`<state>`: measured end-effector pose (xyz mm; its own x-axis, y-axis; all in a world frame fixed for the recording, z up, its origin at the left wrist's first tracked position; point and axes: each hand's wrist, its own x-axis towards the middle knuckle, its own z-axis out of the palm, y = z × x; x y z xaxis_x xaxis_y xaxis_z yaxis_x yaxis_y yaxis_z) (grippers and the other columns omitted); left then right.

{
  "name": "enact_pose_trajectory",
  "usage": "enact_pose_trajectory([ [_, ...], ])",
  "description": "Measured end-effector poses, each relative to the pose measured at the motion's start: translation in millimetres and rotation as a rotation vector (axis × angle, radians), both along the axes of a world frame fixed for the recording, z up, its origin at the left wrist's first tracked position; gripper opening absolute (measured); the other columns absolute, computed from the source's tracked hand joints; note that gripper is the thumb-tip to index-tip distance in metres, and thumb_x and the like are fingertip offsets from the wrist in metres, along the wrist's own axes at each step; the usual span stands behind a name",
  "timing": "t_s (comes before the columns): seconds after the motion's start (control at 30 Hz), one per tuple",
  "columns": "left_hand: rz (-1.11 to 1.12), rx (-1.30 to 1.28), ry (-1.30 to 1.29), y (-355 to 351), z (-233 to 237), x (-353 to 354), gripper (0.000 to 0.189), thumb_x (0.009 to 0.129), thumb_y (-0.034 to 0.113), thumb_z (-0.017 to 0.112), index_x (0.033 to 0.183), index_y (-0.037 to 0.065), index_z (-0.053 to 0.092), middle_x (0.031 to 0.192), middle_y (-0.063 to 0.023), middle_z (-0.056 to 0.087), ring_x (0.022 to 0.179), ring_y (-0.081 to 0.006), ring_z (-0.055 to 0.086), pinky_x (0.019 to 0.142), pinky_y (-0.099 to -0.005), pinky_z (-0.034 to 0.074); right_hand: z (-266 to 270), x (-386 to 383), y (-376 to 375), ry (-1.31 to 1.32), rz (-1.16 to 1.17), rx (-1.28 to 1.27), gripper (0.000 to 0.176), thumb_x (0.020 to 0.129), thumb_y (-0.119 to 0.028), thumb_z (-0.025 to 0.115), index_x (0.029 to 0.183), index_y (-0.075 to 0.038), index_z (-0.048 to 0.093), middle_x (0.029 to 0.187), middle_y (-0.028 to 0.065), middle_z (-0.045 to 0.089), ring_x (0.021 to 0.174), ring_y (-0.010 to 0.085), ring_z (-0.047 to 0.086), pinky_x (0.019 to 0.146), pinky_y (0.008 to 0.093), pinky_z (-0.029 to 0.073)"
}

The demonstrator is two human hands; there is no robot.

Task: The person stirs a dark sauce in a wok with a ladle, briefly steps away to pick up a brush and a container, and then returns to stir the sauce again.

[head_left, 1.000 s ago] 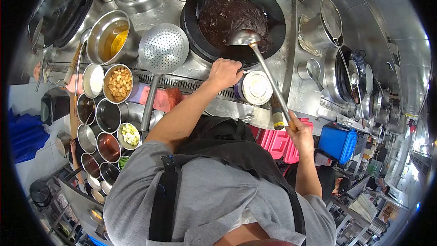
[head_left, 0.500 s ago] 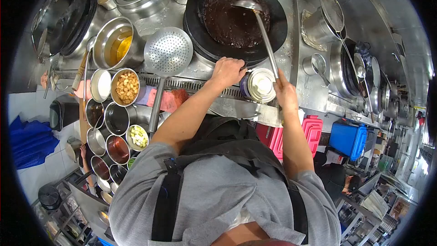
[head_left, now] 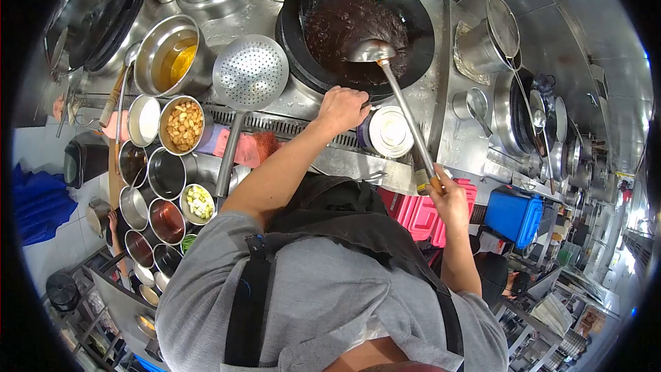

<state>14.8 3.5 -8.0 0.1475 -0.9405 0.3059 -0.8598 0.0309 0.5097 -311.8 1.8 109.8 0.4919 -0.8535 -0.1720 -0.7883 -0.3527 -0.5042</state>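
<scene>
A black wok (head_left: 420, 34) stands at the back centre with dark brown sauce (head_left: 337, 24) inside. My right hand (head_left: 449, 200) is closed round the wooden handle end of a long ladle (head_left: 372, 51), whose bowl rests at the near part of the sauce. At the wok's near edge, my left hand (head_left: 343, 107) has its fingers bent over the rim; what they grip is partly hidden. Just right of that hand stands a can (head_left: 391, 132) with a pale top. A perforated skimmer (head_left: 250, 72) lies left of the wok, its handle towards me.
Left are a pot of yellow oil (head_left: 144, 65), a bowl of brown cubes (head_left: 184, 126), chopped pale-green pieces (head_left: 199, 202) and several metal pots. Right are a strainer on a pot (head_left: 482, 45) and a blue bin (head_left: 509, 217). Other people are partly visible at the lower left and lower right.
My right hand has moved back towards my body and down, drawing the ladle bowl nearer within the wok. The sauce has shifted and more of the wok's far wall shows. My left hand stays at the rim.
</scene>
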Motion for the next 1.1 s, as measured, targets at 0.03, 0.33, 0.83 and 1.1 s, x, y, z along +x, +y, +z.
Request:
enact_pose_trajectory([
  [0.03, 0.000, 0.002, -0.001, 0.2, -0.2, 0.2, 0.024, 0.082, 0.032, 0.068, 0.079, 0.009, 0.064, 0.077, -0.0093, 0.069, 0.078, -0.0270, 0.067, 0.076, -0.0413, 0.050, -10.3, 6.1, 0.4, -0.037, 0.057, -0.042, 0.052, 0.083, -0.014, 0.073, 0.133, -0.008, 0.058, 0.091, 0.0206, 0.070, 0.080, 0.0264, 0.071, 0.074, 0.0383, 0.054],
  [0.33, -0.013, 0.019, -0.008, 0.7, 2.9, 0.9, 0.024, 0.082, 0.032, 0.069, 0.080, 0.008, 0.064, 0.079, -0.0096, 0.070, 0.079, -0.0276, 0.068, 0.077, -0.0419, 0.051, -82.1, 101.5, -50.4, 0.045, 0.035, -0.051, 0.054, 0.091, -0.019, 0.059, 0.142, -0.011, 0.044, 0.090, 0.0262, 0.066, 0.086, 0.0452, 0.063, 0.077, 0.0548, 0.048],
  [0.83, 0.005, 0.013, -0.011, -0.9, 1.2, -0.8, 0.024, 0.083, 0.033, 0.068, 0.080, 0.009, 0.065, 0.080, -0.0086, 0.070, 0.080, -0.0258, 0.068, 0.076, -0.0407, 0.050, 21.3, -6.2, -17.0, 0.085, -0.064, 0.011, 0.051, 0.085, -0.013, 0.069, 0.135, -0.010, 0.056, 0.097, 0.0234, 0.070, 0.091, 0.0333, 0.071, 0.079, 0.0382, 0.053],
  [1.1, 0.006, 0.028, 0.007, -1.0, 2.1, -0.3, 0.023, 0.082, 0.032, 0.068, 0.079, 0.009, 0.065, 0.078, -0.0083, 0.070, 0.080, -0.0262, 0.068, 0.076, -0.0414, 0.050, -36.1, 48.7, -1.6, 0.005, 0.068, 0.073, 0.053, 0.087, -0.015, 0.068, 0.138, -0.013, 0.053, 0.094, 0.0255, 0.068, 0.087, 0.0416, 0.067, 0.076, 0.0447, 0.052],
])
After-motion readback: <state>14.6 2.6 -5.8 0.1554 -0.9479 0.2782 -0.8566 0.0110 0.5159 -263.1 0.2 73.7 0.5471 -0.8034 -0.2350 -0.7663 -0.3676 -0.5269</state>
